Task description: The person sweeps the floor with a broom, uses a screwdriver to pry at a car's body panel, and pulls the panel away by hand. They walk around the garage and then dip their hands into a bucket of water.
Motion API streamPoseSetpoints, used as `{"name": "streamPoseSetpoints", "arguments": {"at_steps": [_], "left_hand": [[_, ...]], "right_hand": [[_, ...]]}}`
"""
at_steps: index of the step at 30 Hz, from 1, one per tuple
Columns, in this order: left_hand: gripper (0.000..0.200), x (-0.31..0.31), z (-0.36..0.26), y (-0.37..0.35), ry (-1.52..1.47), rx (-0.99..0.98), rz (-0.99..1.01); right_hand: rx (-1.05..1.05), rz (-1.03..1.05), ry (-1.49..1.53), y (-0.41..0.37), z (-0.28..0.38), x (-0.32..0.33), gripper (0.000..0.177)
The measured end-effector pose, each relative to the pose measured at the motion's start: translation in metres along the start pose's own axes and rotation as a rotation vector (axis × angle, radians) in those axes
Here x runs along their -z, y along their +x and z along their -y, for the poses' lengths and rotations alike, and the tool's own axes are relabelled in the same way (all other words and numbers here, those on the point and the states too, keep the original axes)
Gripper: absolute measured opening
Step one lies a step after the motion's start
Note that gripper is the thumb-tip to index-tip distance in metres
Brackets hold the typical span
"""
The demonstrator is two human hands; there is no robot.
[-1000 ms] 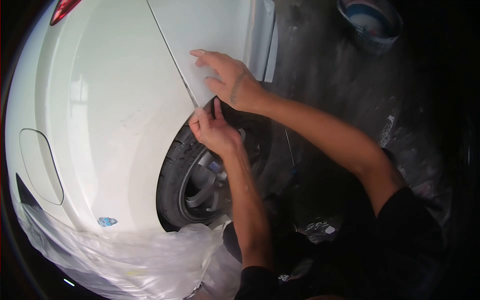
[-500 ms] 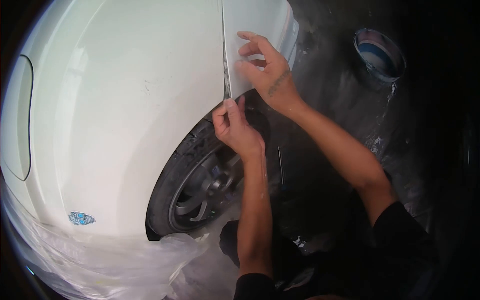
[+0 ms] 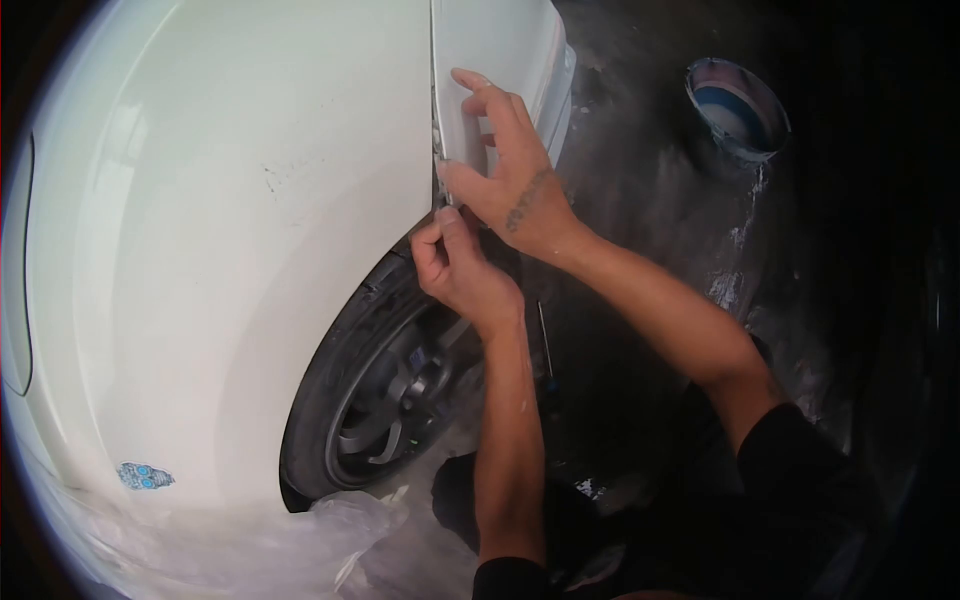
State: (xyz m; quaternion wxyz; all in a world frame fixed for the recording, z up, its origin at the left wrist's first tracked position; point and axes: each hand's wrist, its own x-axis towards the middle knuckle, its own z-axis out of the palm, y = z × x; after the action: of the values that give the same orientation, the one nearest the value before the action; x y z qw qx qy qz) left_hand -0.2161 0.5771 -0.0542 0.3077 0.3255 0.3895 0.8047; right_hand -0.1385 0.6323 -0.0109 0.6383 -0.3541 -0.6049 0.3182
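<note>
- fingers of the left hand (image 3: 475,283) nearly closed, pinching the lower corner of the bumper (image 3: 505,35), where it meets the wheel arch; their tips are partly hidden
- fingers of the right hand (image 3: 520,195) bent and loosely spread over the bumper just above, thumb at its edge, nothing seen held
- bumper beside the white panel (image 3: 220,260), a narrow dark gap (image 3: 434,120) between them
- small dark scuff (image 3: 271,180) on the panel, left of the gap
- tire (image 3: 317,400) and wheel (image 3: 410,390) under the arch, below the hands
- blue skull sticker (image 3: 145,476) low on the panel
- flap (image 3: 16,280) at the far left edge of view
- clear plastic (image 3: 270,545) along the bottom left
- bucket (image 3: 742,122) on the dark floor (image 3: 640,150), to the right, well apart from the hands
- thin rod (image 3: 544,335) just right of the left forearm
</note>
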Motion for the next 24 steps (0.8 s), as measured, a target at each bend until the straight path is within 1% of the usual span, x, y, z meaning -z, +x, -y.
{"name": "streamPoseSetpoints", "arguments": {"at_steps": [1,3,5,12,14,18,20,24], "left_hand": [[0.013,0.0,0.001,0.0,0.011,0.013,-0.016],[0.013,-0.001,0.004,0.0,0.028,0.002,-0.015],[0.015,-0.001,0.003,-0.001,-0.008,0.008,-0.013],[0.02,0.0,0.003,0.004,-0.051,0.074,-0.011],[0.021,0.003,0.007,0.004,-0.037,0.045,-0.003],[0.023,-0.002,0.001,-0.003,-0.027,0.087,0.034],[0.022,-0.007,0.0,-0.004,-0.005,0.085,0.064],[0.017,-0.005,0.001,-0.002,0.058,0.102,0.046]], "right_hand": [[0.039,-0.007,-0.09,-0.001,0.002,-0.001,0.074],[-0.015,-0.023,-0.049,-0.002,0.006,-0.004,0.075],[0.046,-0.012,-0.06,-0.001,0.004,-0.007,0.078],[0.054,-0.032,-0.02,-0.003,0.0,-0.004,0.075],[0.008,-0.037,-0.065,-0.001,0.004,-0.006,0.076],[0.017,-0.004,-0.137,-0.001,0.001,-0.01,0.077],[0.098,-0.016,-0.144,-0.003,-0.006,-0.01,0.075],[0.142,-0.081,-0.036,-0.007,-0.02,-0.004,0.074]]}}
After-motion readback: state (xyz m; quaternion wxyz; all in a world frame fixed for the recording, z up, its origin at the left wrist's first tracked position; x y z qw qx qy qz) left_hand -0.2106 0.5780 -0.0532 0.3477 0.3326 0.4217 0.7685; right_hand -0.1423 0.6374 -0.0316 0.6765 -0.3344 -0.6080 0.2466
